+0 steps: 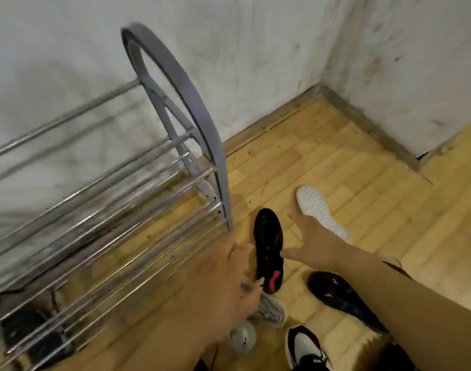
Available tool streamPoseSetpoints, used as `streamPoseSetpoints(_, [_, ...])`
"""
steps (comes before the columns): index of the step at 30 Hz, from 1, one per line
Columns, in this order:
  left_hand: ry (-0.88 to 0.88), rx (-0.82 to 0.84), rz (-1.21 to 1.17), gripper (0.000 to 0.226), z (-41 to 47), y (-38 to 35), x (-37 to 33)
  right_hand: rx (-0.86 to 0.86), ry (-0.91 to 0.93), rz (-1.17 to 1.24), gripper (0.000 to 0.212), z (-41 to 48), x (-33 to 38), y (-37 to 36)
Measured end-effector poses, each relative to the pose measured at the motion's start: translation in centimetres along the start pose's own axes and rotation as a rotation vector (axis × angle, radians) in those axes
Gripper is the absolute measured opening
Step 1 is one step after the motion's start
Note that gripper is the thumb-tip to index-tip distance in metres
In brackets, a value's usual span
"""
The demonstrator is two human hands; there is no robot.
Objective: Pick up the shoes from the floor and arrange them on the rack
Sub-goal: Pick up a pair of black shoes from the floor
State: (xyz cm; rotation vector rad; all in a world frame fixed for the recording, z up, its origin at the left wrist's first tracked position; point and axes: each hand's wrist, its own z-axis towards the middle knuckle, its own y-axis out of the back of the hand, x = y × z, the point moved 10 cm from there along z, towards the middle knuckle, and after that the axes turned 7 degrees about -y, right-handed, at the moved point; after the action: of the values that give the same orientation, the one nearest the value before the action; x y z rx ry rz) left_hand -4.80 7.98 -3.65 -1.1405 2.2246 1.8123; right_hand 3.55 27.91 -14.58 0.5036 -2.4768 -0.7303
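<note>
The left hand (229, 274) grips the black-and-red shoe (268, 236) near its heel. The right hand (309, 236) is spread wide, thumb tip just beside that shoe.

No readable text, brand, number or sign anywhere. Red markings on the black shoe (268, 236), near 6 o'clock, and on the dark shoe (336, 293), toward 5 o'clock: too blurred to make out.
</note>
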Motion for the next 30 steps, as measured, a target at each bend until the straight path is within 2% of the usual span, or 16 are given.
streamPoseSetpoints(3, [0.139,0.089,-0.127,0.071,-0.6,-8.1,4.9,0.023,-0.069,0.139,0.121,5.0,-3.2,-7.9])
streamPoseSetpoints(6, [0.207,0.177,-0.182,0.078,-1.9,-14.4,8.8,0.008,-0.225,0.21,0.124,9.7,-6.7,-16.6])
streamPoseSetpoints(9, [0.24,0.122,-0.138,0.078,-2.0,-16.8,12.2,-0.14,-0.296,0.111,0.124,13.4,-8.9,-19.8])
streamPoseSetpoints(11, [0.257,0.1,-0.134,0.076,-2.1,-16.7,12.4,-0.156,-0.236,0.193,0.127,13.8,-9.0,-19.9])
streamPoseSetpoints(13, [0.246,0.028,-0.142,0.076,-2.6,-15.2,10.9,-0.197,-0.174,0.301,0.123,12.2,-9.7,-18.6])
streamPoseSetpoints(16, [0.213,-0.006,-0.206,0.08,-3.1,-12.6,7.6,-0.231,-0.228,0.412,0.112,8.3,-12.5,-16.8])
streamPoseSetpoints(19, [0.091,0.017,-0.117,0.082,-2.4,-9.6,3.1,-0.211,-0.247,0.759,0.107,4.4,-15.0,-15.7])
streamPoseSetpoints(22, [0.031,-0.001,-0.106,0.082,-0.8,-6.9,-1.7,-0.144,-0.159,1.121,0.094,-0.2,-16.5,-13.5])
streamPoseSetpoints(27, [-0.041,0.169,-0.137,0.084,1.5,-8.1,-11.9,-0.109,0.03,1.347,0.078,-9.0,-19.1,-9.9])
streamPoseSetpoints(30, [-0.007,0.151,-0.226,0.082,2.9,-9.7,-16.3,-0.09,0.172,1.553,0.074,-12.8,-20.3,-7.8])
